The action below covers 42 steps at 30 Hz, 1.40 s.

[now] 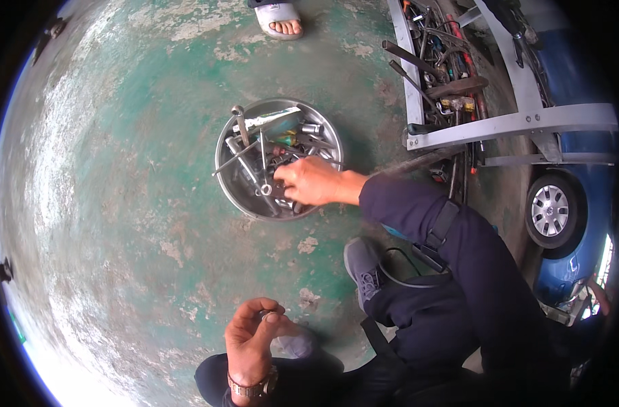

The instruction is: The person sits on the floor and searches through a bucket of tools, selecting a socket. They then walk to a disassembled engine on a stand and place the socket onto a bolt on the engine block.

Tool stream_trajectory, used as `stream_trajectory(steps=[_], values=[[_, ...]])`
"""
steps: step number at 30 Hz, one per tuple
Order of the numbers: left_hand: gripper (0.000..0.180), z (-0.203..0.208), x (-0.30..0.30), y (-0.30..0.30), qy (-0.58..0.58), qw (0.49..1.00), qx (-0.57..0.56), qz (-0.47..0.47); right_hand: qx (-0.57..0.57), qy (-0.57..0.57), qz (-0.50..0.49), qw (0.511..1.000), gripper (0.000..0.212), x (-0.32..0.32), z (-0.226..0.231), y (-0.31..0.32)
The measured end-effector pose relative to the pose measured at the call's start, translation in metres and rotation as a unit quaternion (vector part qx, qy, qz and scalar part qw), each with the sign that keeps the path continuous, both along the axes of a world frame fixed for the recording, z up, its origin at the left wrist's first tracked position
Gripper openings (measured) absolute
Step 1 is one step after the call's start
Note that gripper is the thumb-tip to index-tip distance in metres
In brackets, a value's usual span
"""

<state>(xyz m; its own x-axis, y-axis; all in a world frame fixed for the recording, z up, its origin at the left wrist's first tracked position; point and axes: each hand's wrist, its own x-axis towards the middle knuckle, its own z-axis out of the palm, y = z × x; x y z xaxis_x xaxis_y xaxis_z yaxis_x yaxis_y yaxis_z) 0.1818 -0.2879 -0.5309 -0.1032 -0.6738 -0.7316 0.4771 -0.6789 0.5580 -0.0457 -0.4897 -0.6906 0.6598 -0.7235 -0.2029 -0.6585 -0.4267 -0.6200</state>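
Observation:
A round metal bowl (327, 117) on the floor holds a jumble of wrenches, sockets and other tools. My right hand (311, 180) reaches in over its right side, fingers curled down among the pieces. The fingertips are partly hidden, so what they pinch does not show. Beside them a combination wrench (264, 159) leans with its ring end towards me. Another thick wrench (240, 125) sticks up over the far left rim. Nearer to me, my left hand (253, 339) is closed, thumb against fingers, around a small dark piece too small to name.
At the far right, a metal frame (499, 132) surrounds a heap of long-handled tools (445, 74). Behind it is a blue car with a wheel (552, 210). Another person's sandalled foot (281, 22) stands beyond the bowl. My grey shoe (365, 268) is close to the bowl.

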Motion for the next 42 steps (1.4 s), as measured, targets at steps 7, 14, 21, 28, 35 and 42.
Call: stream_trajectory(steps=[7,14,21,28,35,42], values=[[0.015,0.005,-0.001,0.001,-0.003,1.000,-0.001,-0.002,-0.092,0.057,-0.193,0.975,0.016,-0.058,0.005,-0.054],[0.015,0.006,-0.005,0.001,-0.020,1.000,-0.002,-0.001,-0.150,0.160,-0.079,0.972,0.018,-0.075,-0.007,-0.038],[0.015,0.012,-0.007,-0.001,-0.019,1.000,0.007,0.014,-0.196,0.157,-0.048,0.967,0.010,-0.077,-0.016,-0.046],[0.015,0.014,-0.009,0.002,-0.017,1.000,-0.003,0.016,-0.264,0.135,-0.097,0.950,0.008,-0.087,-0.008,-0.079],[0.016,0.013,-0.004,0.001,-0.022,1.000,0.004,0.019,-0.218,0.158,-0.114,0.956,0.008,-0.086,-0.004,-0.070],[0.017,0.014,-0.006,0.004,-0.021,0.999,0.008,0.024,-0.143,0.049,-0.022,0.988,0.033,-0.057,-0.007,-0.040]])
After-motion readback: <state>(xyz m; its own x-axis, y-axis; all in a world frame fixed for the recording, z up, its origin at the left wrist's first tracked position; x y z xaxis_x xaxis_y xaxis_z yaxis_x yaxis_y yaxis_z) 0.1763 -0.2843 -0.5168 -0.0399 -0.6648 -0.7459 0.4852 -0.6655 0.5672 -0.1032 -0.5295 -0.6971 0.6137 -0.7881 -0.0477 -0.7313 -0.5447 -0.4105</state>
